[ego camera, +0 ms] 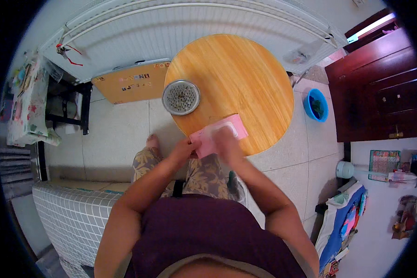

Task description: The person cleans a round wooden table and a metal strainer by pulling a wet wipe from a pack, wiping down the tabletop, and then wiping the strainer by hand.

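Observation:
A pink soft packet, perhaps of tissues, lies at the near edge of a round wood-grain table. My left hand grips its left end. Over the packet's middle is my right hand, blurred, its fingers at a white patch that may be tissue or the packet's opening. Whether those fingers pinch anything cannot be made out. A round metal dish with a dark-speckled inside sits at the table's left edge, apart from both hands.
A blue basin holding something dark stands on the tiled floor right of the table. Cardboard leans by the white radiator. A dark red door is at right, a checked-cover seat at left.

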### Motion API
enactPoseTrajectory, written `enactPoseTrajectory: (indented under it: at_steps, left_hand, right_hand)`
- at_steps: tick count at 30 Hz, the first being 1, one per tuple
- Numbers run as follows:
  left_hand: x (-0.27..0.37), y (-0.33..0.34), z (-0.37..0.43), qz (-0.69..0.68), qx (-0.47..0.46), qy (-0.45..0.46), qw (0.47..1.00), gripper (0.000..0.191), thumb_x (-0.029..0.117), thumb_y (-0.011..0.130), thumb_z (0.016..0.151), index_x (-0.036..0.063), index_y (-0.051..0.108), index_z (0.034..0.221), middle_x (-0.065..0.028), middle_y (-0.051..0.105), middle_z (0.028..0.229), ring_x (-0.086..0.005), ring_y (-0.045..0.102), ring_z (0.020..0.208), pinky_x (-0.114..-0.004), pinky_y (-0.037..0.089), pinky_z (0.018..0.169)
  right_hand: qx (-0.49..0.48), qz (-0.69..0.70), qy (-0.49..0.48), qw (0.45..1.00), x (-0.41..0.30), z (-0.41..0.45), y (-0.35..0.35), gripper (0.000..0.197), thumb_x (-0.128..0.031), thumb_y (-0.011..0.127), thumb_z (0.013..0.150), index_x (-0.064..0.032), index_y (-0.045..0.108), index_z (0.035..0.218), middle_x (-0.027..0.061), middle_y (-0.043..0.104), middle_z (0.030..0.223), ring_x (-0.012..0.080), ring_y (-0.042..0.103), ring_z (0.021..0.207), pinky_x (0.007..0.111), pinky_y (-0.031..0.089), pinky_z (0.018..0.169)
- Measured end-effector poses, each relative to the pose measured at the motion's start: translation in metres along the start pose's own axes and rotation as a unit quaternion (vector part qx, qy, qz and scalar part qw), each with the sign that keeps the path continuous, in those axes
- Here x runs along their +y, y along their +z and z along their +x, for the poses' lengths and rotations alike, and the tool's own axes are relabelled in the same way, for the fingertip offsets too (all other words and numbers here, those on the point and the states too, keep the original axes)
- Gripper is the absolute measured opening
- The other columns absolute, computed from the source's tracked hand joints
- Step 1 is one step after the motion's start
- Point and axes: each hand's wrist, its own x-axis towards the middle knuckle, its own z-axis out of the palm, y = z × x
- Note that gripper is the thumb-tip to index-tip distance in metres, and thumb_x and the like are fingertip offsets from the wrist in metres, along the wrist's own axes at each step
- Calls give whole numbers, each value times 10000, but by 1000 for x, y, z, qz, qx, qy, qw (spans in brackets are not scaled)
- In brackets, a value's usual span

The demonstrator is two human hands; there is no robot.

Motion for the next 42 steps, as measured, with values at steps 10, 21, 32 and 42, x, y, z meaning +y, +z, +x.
enactPoseTrajectory:
  at_steps: [10,21,32,42]
  left_hand:
    - [-17,-6,13,63,-3,29,998,256,174,550,825,9,559,1021,-65,598,878,-165,594,750,-300,516,640]
    - [-14,-14,14,48,-59,2,997,290,251,517,855,49,521,1062,-51,594,910,-165,592,790,-315,509,702]
    - [-11,-7,8,29,-1,-8,1000,285,300,444,876,72,513,1031,-74,595,860,-199,601,708,-336,511,615]
    - [-18,-11,11,-19,22,-10,1000,280,284,479,873,54,508,1028,-75,575,875,-217,594,730,-376,517,639]
  right_hand:
    - [64,-284,-54,955,18,10,-28,190,-33,545,677,-54,577,863,149,520,776,334,527,771,387,448,635]
    - [-49,-37,179,982,-22,25,-11,257,-36,523,723,-23,571,975,161,495,867,309,523,782,357,452,644]
    - [-188,-273,-143,933,22,22,46,131,-116,539,667,-45,585,768,162,540,802,317,515,813,402,422,702]
    - [0,-284,87,955,19,35,-56,200,-97,516,721,-41,599,895,189,564,899,354,539,825,410,456,710]
